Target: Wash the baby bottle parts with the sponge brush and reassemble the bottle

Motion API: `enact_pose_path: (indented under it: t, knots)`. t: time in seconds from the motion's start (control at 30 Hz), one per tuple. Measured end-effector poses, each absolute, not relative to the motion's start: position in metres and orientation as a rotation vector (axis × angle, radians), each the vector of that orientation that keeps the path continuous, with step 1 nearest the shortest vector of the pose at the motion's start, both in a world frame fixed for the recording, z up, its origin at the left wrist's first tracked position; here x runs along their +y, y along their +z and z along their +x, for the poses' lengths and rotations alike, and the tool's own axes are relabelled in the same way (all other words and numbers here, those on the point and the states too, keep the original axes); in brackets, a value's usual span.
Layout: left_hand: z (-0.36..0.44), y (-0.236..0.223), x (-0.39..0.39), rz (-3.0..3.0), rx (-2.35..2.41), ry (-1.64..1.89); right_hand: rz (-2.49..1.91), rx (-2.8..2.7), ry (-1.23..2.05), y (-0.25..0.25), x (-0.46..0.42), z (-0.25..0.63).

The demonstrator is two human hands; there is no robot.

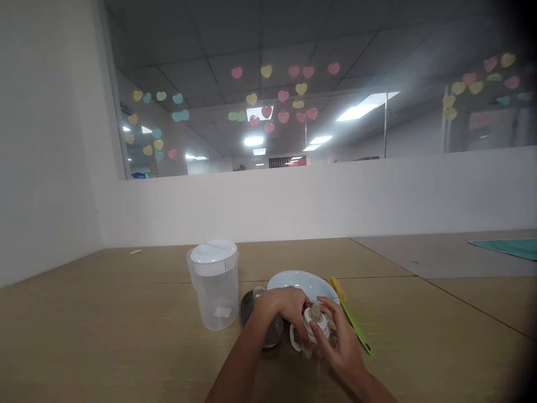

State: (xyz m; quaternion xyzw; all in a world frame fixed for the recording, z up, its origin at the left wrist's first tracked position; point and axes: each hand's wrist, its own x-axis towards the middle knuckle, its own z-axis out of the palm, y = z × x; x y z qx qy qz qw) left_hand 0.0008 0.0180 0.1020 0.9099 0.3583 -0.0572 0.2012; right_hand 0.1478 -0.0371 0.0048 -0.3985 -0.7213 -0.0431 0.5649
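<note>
Heart-shaped stickers [283,96] dot the wide window [218,129] above a plain white wall [293,207], and below it runs my wood-coloured counter [104,336]. Near its front edge I have both hands together on a baby bottle [322,326], nipple [316,311] upward. My right hand [344,348] is closed on it, thumb and fingers around the white collar; my left hand [289,305] grips from the other side, beside a pale curved handle [295,339], though I cannot tell how firmly, as my own fingers cover much of it. Nor can I see whether anything is inside.

Trouble could come from several places. If the collar is loose or sits crooked on its thread, lifting by the top alone might let the body drop. Squeezing too near the nipple could soil it or press it out of shape. Space is tight, too: the metal tray [247,303] lies right under my left forearm, so a careless elbow could tip the small clear piece [258,291] there. My knuckles are close to the white bowl [293,275], and the right could knock the green-handled brush [356,327]. The lidded pitcher [218,299] stands left of the tray, where a wide sweep might catch it.
</note>
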Motion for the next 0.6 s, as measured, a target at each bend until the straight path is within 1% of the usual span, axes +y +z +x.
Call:
enact_pose_path:
  t: [0.4,0.5,0.6]
  knots:
    - [0.0,0.109,0.012,2.504,1.018,-0.173,-0.862,-1.833,-0.017,0.023,-0.039,0.161]
    - [0.0,0.11,0.011,2.492,1.007,-0.166,-0.807,-1.829,-0.1,0.023,-0.038,0.162]
    - [0.001,0.109,0.011,2.479,1.014,-0.181,-0.769,-1.753,-0.294,0.021,-0.04,0.159]
